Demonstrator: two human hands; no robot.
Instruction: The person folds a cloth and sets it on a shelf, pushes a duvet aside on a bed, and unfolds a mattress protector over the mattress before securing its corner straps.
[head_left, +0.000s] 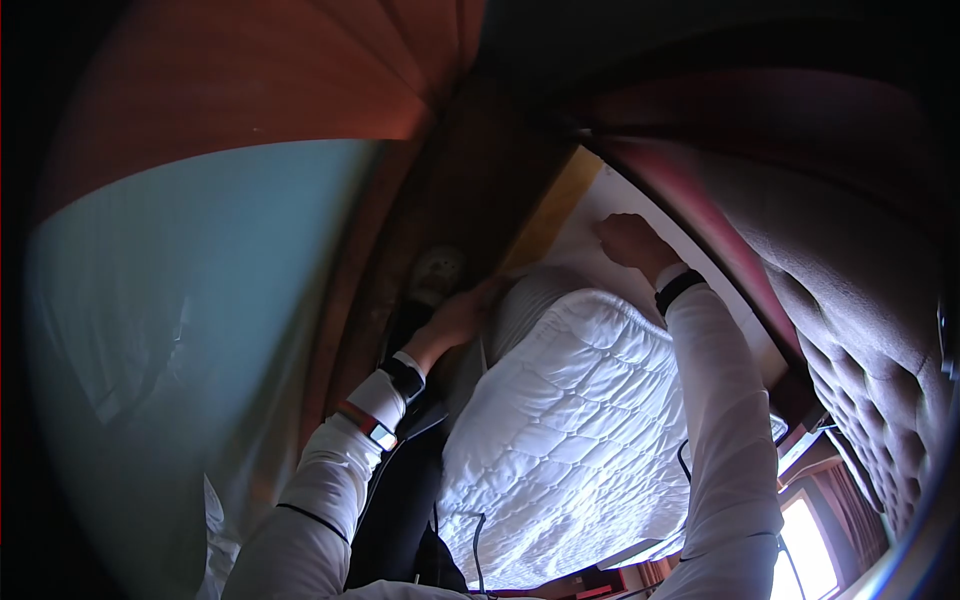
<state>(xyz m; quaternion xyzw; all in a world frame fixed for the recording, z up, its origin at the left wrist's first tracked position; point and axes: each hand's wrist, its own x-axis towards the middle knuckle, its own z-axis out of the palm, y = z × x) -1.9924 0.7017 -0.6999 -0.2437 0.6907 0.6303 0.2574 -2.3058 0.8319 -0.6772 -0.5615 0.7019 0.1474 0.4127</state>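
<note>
A white quilted pad [580, 430] lies in the middle, with a grey striped part [540, 305] at its far end. My left hand [462, 318] is at the left side of that striped part; its fingertips are lost in shadow. Beyond the pad, my right hand [632, 243] is over a pale surface [590, 268], its fingers curled together. Whether anything is inside those fingers is too dark to make out. Both wrists wear dark bands.
A tufted grey headboard [850, 370] stands on the right. On the left are a pale blue-green wall [190, 300] and orange cloth [270, 80]. A round whitish object [438, 266] sits beyond my left hand. A bright window [806, 545] shows at lower right.
</note>
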